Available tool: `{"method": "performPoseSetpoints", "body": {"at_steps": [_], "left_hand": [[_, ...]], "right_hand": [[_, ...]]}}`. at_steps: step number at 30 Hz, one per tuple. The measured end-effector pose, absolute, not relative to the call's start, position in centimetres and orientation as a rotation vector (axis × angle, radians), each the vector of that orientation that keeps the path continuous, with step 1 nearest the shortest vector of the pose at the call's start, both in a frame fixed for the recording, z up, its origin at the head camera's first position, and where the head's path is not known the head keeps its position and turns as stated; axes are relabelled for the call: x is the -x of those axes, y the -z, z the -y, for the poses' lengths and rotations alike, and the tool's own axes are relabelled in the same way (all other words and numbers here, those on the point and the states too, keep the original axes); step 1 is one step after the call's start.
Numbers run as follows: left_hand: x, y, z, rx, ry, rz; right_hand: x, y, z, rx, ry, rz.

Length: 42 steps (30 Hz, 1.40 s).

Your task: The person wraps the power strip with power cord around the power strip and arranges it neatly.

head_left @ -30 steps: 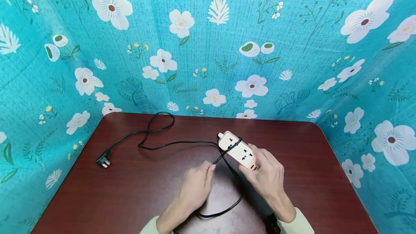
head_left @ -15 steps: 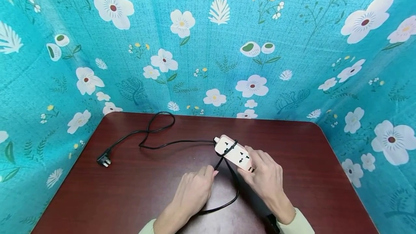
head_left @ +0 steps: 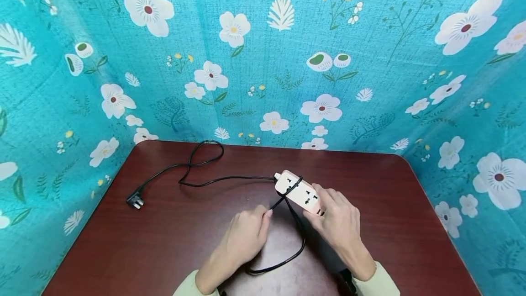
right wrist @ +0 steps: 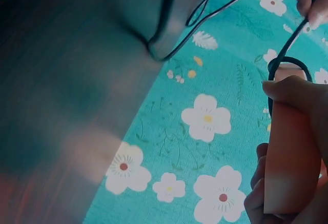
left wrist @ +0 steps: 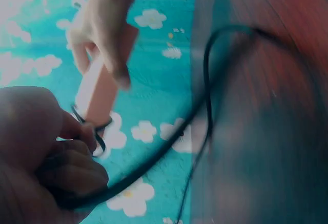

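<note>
A white power strip (head_left: 299, 192) with black sockets is held at its near right end by my right hand (head_left: 338, 223), thumb on one side and fingers on the other. The black cord (head_left: 283, 266) crosses over the strip's far half in one turn. My left hand (head_left: 245, 234) grips the cord just left of the strip, and the cord runs out from the curled fist, as the left wrist view shows. From that fist a slack loop hangs toward me and comes back up to the strip. In the right wrist view the strip (right wrist: 292, 147) fills the right palm.
The cord's other stretch runs left across the dark red table (head_left: 197, 223) into a loop near the back edge. It ends at a black three-pin plug (head_left: 135, 200) at the left. A blue flowered cloth (head_left: 263, 58) hangs behind and at both sides.
The strip shifted slightly left and toward me, then a little back right. My left hand dipped and rose again with the cord in its grip. The plug stays put on the table.
</note>
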<state>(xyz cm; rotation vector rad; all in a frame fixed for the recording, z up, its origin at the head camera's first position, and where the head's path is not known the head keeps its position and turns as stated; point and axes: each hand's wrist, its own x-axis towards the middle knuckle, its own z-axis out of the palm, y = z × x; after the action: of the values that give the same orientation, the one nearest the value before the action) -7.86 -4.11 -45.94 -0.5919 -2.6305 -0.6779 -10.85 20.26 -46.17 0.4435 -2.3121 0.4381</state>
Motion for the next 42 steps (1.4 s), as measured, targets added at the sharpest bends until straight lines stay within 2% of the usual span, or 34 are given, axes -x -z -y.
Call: {"method": "performPoseSetpoints", "body": {"at_steps": [5, 10, 16, 31, 42], "left_hand": [[8.2, 45.9, 4.2, 0.424, 0.908, 2.725], [7.8, 45.6, 4.6, 0.555, 0.598, 2.578], [7.8, 44.5, 5.9, 0.556, 0.391, 2.390], [9.2, 41.7, 7.9, 0.887, 0.101, 1.870], [10.4, 39.0, 8.7, 1.123, -0.056, 1.658]], "right_hand": [[11.3, 46.3, -21.0, -0.383, -0.399, 2.305], [11.3, 46.2, -21.6, -0.329, -0.395, 2.353], [11.1, 45.2, -21.6, -0.331, -0.395, 2.372], [9.9, 42.6, -20.6, -0.269, -0.368, 2.623], [8.8, 42.6, -19.8, -0.458, -0.194, 2.538]]}}
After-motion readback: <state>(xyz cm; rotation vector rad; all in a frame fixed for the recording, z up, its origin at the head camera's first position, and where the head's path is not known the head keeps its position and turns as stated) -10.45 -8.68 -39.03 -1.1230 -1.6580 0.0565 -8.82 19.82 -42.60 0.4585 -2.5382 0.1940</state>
